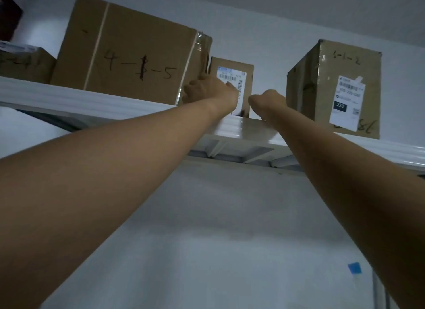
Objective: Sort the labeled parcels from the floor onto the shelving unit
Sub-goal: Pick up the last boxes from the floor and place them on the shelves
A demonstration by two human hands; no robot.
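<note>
A: Where is the small parcel (pixel 236 78) sitting?

B: It is standing upright on the top shelf (pixel 69 94), at about 12 o'clock in the view, with its white barcode label facing us. The large box (pixel 128 53) marked "4-1-5" is sitting just beside it at 9 o'clock. The taped box (pixel 333 87) is standing apart at 3 o'clock.

A: What are the arms doing?

B: Both bare forearms are stretching up and forward, nearly straight, converging on the parcel. The left hand (pixel 207 90) is reaching in at the parcel's 8 o'clock, with the back of the hand toward us.

A: And its grip?

B: Narrow, and holding the parcel. The thumb is lying on the label while the fingers are curling round the left edge, next to the large box.

A: The right hand (pixel 268 101)?

B: It is bunching up at the parcel's 4 o'clock, just above the shelf lip. Its fingers are hiding behind the knuckles, so I cannot tell whether that grip is holding anything.
</note>
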